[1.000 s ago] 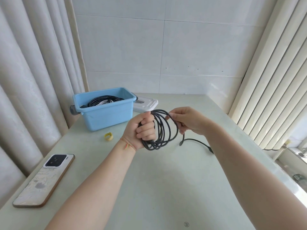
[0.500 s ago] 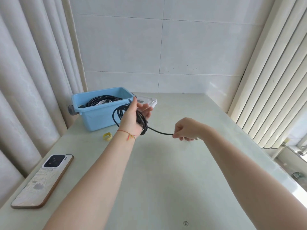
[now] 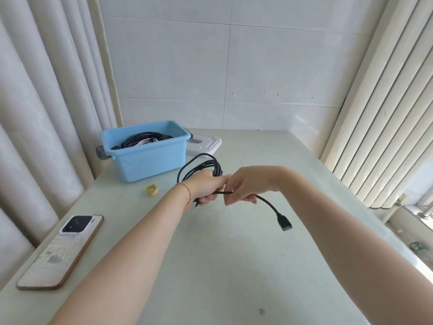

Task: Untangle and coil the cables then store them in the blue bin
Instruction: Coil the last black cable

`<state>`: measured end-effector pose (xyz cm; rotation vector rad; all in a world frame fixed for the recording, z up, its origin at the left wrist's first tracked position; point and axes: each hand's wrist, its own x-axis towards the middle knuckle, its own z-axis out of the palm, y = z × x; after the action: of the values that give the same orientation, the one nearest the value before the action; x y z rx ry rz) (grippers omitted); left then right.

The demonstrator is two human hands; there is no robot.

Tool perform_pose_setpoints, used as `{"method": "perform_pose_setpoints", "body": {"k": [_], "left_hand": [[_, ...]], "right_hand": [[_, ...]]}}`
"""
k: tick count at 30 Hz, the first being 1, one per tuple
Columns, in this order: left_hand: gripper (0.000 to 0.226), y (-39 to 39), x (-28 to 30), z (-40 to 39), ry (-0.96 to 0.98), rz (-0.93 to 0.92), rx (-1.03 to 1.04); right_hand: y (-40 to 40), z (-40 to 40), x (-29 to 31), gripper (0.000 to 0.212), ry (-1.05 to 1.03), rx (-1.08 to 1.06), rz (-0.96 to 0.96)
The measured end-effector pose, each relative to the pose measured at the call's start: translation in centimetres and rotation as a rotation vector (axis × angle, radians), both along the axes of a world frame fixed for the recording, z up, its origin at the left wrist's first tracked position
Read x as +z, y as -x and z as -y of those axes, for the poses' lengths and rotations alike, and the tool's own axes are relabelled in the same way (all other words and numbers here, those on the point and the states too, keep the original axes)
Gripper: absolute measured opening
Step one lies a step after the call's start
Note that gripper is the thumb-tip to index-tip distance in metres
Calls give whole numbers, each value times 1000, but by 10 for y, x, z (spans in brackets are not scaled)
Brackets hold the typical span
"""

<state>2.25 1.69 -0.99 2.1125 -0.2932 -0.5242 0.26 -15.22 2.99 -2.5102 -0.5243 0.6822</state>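
Note:
My left hand (image 3: pixel 206 186) grips a coiled black cable (image 3: pixel 199 168) above the table's middle, its loops rising behind the knuckles. Right beside it, my right hand (image 3: pixel 243 188) pinches the same cable's loose tail. That tail hangs down to the right and ends in a black plug (image 3: pixel 284 223) above the tabletop. The blue bin (image 3: pixel 150 156) stands at the back left with coiled black and white cables (image 3: pixel 143 140) inside it.
A white lid (image 3: pixel 206 144) lies behind the bin on the right. A yellow band (image 3: pixel 151 190) sits in front of the bin. A phone (image 3: pixel 63 249) lies face down near the pale table's left edge. Curtains hang left, blinds right.
My right hand has come back in to the left hand with the cable's tail. The coil has dropped and turned in my left hand, and the plug now hangs free at the right.

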Motion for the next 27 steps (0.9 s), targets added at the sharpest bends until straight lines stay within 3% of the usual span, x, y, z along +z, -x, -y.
{"method": "perform_pose_setpoints", "body": {"k": [3,6,10,14,17,20,22,24,27], "left_hand": [[57,-1,4,-8,-114,-107,-112],[53,1,8,-17,-66,-256,-374],[43,-1,2,-21,377,-484,-563],[32,-2,-4,-22,901,-733,-712],[32,-2,-4,-17,1123,-745,-668],[32,-3,-4,-11,1202,-719,-643],[31,-3,-4,-10,1192,-679,-573],[31,-5,-4,-13,1141,-592,-410],[32,-6,-4,-18,980,-411,-104]], "right_hand": [[-4,14,-5,8,106,-57,25],[-5,27,-3,9,143,-119,88],[-9,30,-2,21,22,-167,168],[-5,33,-1,18,-421,-234,18],[-1,29,-6,15,-864,-271,-128],[-2,14,-11,55,-1092,-373,-260],[-3,8,-15,79,-1035,-296,-296],[-1,5,-19,68,-943,-238,-263],[1,1,-23,31,-827,-394,-129]]}}
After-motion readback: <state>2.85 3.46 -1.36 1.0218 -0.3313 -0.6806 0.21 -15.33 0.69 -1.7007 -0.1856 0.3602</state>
